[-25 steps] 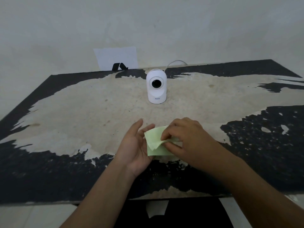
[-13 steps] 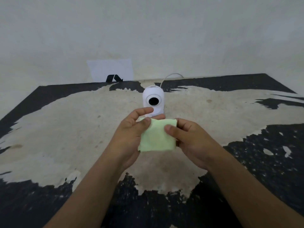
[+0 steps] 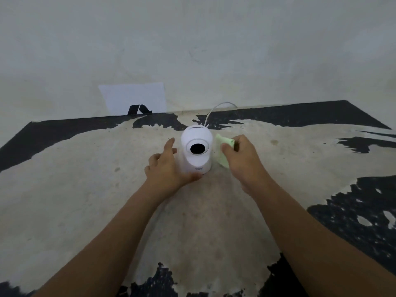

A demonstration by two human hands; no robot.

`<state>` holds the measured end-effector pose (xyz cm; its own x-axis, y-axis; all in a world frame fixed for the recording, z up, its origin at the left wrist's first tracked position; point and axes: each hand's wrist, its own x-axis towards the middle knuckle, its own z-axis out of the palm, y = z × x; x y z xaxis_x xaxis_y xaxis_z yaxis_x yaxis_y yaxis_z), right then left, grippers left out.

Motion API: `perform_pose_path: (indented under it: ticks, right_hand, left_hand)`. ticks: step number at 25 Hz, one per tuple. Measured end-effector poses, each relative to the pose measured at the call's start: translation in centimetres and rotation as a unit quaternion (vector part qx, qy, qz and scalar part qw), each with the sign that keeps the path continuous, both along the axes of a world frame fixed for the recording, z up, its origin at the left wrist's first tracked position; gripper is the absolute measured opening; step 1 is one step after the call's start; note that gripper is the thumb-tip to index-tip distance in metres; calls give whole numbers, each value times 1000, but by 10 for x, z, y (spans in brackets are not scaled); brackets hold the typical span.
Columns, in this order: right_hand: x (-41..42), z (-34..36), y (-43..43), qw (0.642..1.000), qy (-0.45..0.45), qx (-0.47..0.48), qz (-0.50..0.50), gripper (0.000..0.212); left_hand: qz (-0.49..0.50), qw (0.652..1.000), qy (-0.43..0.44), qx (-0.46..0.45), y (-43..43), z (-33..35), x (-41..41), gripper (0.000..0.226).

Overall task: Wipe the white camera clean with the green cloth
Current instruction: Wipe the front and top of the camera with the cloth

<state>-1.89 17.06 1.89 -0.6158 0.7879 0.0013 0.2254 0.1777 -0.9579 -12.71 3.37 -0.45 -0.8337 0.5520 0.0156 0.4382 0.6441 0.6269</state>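
The white camera [image 3: 197, 150] stands upright in the middle of the table, its dark round lens facing me. My left hand [image 3: 168, 167] wraps around the camera's left side and base, thumb at the front foot, fingers beside the body. My right hand [image 3: 241, 160] pinches the folded green cloth [image 3: 222, 152] just to the right of the camera. The cloth hangs between the hand and the camera's right flank; whether it touches the body I cannot tell.
The table [image 3: 85, 189] has worn cream paint over black, with black patches at the edges. A white cable [image 3: 216, 108] runs from behind the camera toward the wall. A white paper sheet [image 3: 134, 97] with a black mark leans on the wall at the back left.
Both hands moved forward from in front of the camera to its sides. The left hand let go of the cloth and took the camera's base; the right hand carried the cloth to the camera's right.
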Motion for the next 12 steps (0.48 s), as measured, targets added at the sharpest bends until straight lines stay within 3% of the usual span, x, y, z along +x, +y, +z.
perform_pose_path:
  ticks: [2,5,8,12]
  right_hand:
    - [-8,-6,-8,999,-28,-5,36,13]
    - [-13,-13,-17,994,-63,10,87,38]
    - [-16,-21,-26,989,-46,29,141,58]
    - [-21,-16,-34,992,-8,17,127,77]
  left_hand:
    - [-31,999,14,-21,9,-3,-8,112]
    - [-69,997,32,-32,15,-3,-16,102]
    - [-77,997,16,-17,18,-2,-20,98]
    - [-84,996,17,-29,20,1,-21,90]
